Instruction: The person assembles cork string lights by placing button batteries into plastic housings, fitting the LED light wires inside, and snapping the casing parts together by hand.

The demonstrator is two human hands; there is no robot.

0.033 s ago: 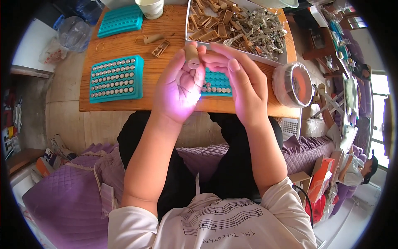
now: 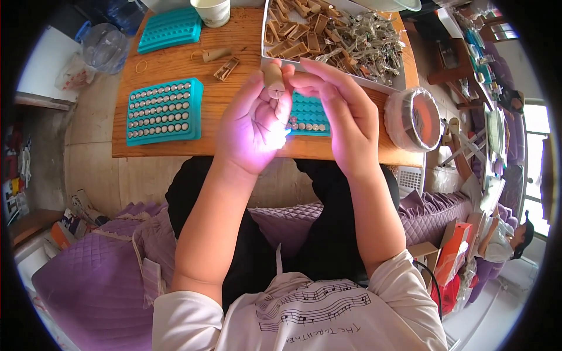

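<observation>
left hand (image 2: pixel 249 131): palm up, pinching a tan cylinder (image 2: pixel 273 79) between thumb and fingers. cylinder sits at the fingertips, its near end facing back toward the wrist.

bright violet-white glow (image 2: pixel 274 140) on the heel of the left palm, on the side toward the right hand. glare washes out whatever is there, can't tell the source.

right hand (image 2: pixel 356 126): just beside the left one, fingers curved toward the cylinder. can't tell if it grips anything or touches the cylinder.

between the two hands, lower down on the desk (image 2: pixel 211 96): teal tray (image 2: pixel 310 111), partly hidden by both. silver round pieces (image 2: pixel 309 127) line its near row.

left of the left hand: second teal tray (image 2: pixel 196 111), several rows filled with silver discs (image 2: pixel 156 107). beyond that, farther from the hand: third teal tray (image 2: pixel 170 29), white cup (image 2: pixel 212 13) right next to it.

ahead and left of the left hand: small open tan holder (image 2: pixel 226 68), with a tan tube (image 2: pixel 216 54) near it. thin yellow band (image 2: pixel 141 66) on the desk farther left.

ahead of the right hand: white box (image 2: pixel 381 87) loaded with tan holders (image 2: pixel 293 35) on its left side and a tangle of shiny clear-and-silver bits (image 2: pixel 369 44) on its right.

right of the right hand: round container (image 2: pixel 397 120) wrapped in clear film, near the desk edge.
</observation>
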